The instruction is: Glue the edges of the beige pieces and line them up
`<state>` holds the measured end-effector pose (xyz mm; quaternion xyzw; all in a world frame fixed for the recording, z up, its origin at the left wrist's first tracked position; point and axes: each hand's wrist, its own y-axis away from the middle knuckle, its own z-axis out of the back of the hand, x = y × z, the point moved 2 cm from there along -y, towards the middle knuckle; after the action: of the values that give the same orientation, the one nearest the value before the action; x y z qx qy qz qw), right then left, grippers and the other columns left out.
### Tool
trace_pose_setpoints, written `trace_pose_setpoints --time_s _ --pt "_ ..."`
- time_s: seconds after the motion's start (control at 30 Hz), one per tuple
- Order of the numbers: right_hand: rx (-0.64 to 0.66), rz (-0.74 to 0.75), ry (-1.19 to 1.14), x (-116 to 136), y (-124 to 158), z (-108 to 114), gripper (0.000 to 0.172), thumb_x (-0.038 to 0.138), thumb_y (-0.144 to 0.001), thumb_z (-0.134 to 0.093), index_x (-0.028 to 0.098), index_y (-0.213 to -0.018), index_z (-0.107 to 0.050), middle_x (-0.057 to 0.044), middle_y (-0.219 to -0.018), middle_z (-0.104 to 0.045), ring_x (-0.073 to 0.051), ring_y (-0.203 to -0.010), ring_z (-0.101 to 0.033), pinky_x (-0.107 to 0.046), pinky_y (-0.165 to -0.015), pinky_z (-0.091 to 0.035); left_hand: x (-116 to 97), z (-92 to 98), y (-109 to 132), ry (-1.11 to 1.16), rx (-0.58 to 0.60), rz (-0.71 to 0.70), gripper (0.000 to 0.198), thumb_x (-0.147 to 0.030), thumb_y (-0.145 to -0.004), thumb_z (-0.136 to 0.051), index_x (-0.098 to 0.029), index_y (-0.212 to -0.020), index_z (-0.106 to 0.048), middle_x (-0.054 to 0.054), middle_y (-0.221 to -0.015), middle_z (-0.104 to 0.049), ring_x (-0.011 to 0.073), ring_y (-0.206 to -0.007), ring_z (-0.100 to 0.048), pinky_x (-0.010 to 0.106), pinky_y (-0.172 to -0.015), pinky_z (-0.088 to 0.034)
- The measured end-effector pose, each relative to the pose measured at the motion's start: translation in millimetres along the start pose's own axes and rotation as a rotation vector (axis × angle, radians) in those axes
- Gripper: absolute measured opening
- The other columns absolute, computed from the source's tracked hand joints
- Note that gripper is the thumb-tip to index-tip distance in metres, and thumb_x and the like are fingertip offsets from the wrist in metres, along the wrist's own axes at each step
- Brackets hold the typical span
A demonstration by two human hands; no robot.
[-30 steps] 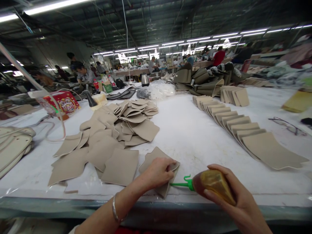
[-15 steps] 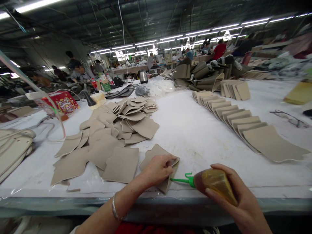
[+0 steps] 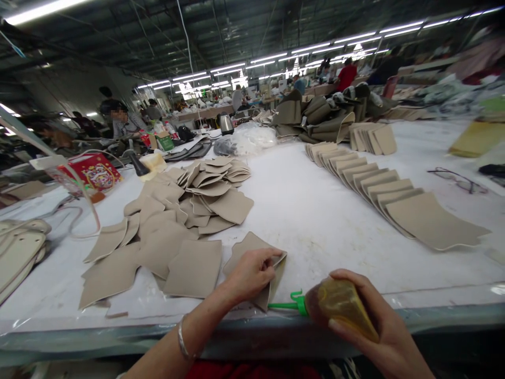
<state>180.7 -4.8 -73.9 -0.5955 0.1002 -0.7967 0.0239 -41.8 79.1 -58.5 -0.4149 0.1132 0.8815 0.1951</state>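
A beige leather-like piece (image 3: 248, 243) lies near the table's front edge, one flap folded over. My left hand (image 3: 252, 271) is closed on it, the index finger pressing the fold near its right corner. My right hand (image 3: 376, 321) is wrapped round a squeeze bottle (image 3: 343, 305) of amber liquid, tilted sideways. Its green nozzle (image 3: 286, 305) points left, the tip at the piece's lower corner; whether it touches I cannot tell. A yellowish, wet-looking strip shows along the piece's right edge. To the left of my left hand is a loose heap of similar pieces (image 3: 193, 268).
An overlapping row of beige pieces (image 3: 426, 216) runs along the right, with eyeglasses (image 3: 460, 180) beyond it. Dark folded material (image 3: 315, 118) and a clear plastic bag (image 3: 252, 139) lie at the back. A red box (image 3: 92, 171) stands at left. Several people are farther off.
The bottle's nozzle tip has moved down along the piece's right edge to its lower corner. My left hand keeps its hold on the fold. The whole view has shifted slightly.
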Motion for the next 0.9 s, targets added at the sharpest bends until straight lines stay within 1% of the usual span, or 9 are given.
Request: trace_pose_setpoints --time_s 0.13,0.23,0.3,0.47,0.6,0.67,0.73,0.83,0.9 --pt "-0.02 0.04 0.051 2 -2 2 0.044 0.043 -0.078 -0.07 0.026 -0.115 -0.055 -0.003 -0.112 -0.061 -0.026 -0.1 -0.059 -0.029 -0.086 -0.046 -1 0.1 0 -0.008 0.002 0.005 0.05 -0.009 -0.075 -0.047 -0.018 -0.121 -0.065 -0.002 -0.076 -0.062 0.012 -0.066 -0.051 0.021 -0.063 -0.038" --pt "0.032 0.078 -0.005 -1 -2 2 0.045 0.041 -0.077 -0.072 0.027 -0.117 -0.055 -0.003 -0.114 -0.061 -0.025 -0.102 -0.06 -0.028 -0.087 -0.047 -1 -0.1 -1 -0.016 0.008 0.013 0.048 -0.01 -0.077 -0.047 -0.018 -0.12 -0.065 -0.001 -0.076 -0.062 0.0124 -0.067 -0.052 0.02 -0.063 -0.039" --pt "0.084 0.098 -0.004 -5 -3 5 0.046 0.04 -0.077 -0.073 0.027 -0.117 -0.055 -0.004 -0.114 -0.061 -0.026 -0.1 -0.062 -0.028 -0.085 -0.05 -1 -0.1 -1 -0.029 0.014 0.023 0.048 -0.01 -0.078 -0.047 -0.019 -0.121 -0.065 -0.001 -0.078 -0.063 0.0128 -0.068 -0.053 0.021 -0.064 -0.039" --pt "0.072 0.163 0.12 -8 -9 13 0.044 0.038 -0.08 -0.072 0.027 -0.118 -0.054 -0.004 -0.113 -0.062 -0.025 -0.101 -0.063 -0.028 -0.085 -0.052 -2 0.6 -1 -0.045 0.02 0.034 0.05 -0.009 -0.076 -0.047 -0.02 -0.122 -0.065 -0.001 -0.079 -0.063 0.0132 -0.069 -0.053 0.021 -0.065 -0.04" --pt "0.121 0.186 0.051 -5 -7 9 0.046 0.038 -0.081 -0.071 0.03 -0.121 -0.051 -0.004 -0.116 -0.06 -0.024 -0.102 -0.061 -0.027 -0.086 -0.05 -3 0.9 -2 -0.044 0.028 0.034 0.05 -0.009 -0.076 -0.047 -0.019 -0.121 -0.065 -0.001 -0.077 -0.063 0.0129 -0.067 -0.052 0.021 -0.063 -0.039" --pt "0.14 0.191 0.055 -6 -8 8 0.045 0.038 -0.082 -0.07 0.03 -0.121 -0.05 -0.003 -0.116 -0.06 -0.024 -0.102 -0.061 -0.026 -0.086 -0.05 -3 0.8 -2 -0.037 0.023 0.029 0.049 -0.008 -0.076 -0.047 -0.018 -0.121 -0.065 -0.001 -0.077 -0.063 0.0127 -0.067 -0.052 0.021 -0.063 -0.038" --pt "0.117 0.194 0.11 -9 -13 11 0.044 0.037 -0.083 -0.069 0.029 -0.122 -0.05 -0.004 -0.115 -0.06 -0.024 -0.101 -0.062 -0.028 -0.085 -0.051 -4 0.4 -2 -0.033 0.019 0.032 0.048 -0.009 -0.076 -0.047 -0.018 -0.12 -0.065 -0.001 -0.077 -0.063 0.0126 -0.067 -0.052 0.021 -0.063 -0.038" --pt "0.004 0.205 0.205 -13 -19 17 0.043 0.039 -0.084 -0.068 0.027 -0.121 -0.05 -0.005 -0.115 -0.059 -0.026 -0.102 -0.061 -0.031 -0.085 -0.051 -4 -0.2 -3 -0.051 0.026 0.039 0.045 -0.011 -0.079 -0.048 -0.019 -0.119 -0.066 -0.001 -0.078 -0.064 0.0128 -0.067 -0.053 0.021 -0.062 -0.038" --pt "-0.027 0.212 0.218 -14 -17 17 0.044 0.039 -0.083 -0.069 0.027 -0.121 -0.05 -0.005 -0.115 -0.059 -0.026 -0.101 -0.061 -0.031 -0.085 -0.051 -3 -0.4 -3 -0.065 0.027 0.04 0.045 -0.012 -0.079 -0.048 -0.02 -0.119 -0.066 -0.001 -0.078 -0.064 0.0131 -0.067 -0.054 0.021 -0.062 -0.039"
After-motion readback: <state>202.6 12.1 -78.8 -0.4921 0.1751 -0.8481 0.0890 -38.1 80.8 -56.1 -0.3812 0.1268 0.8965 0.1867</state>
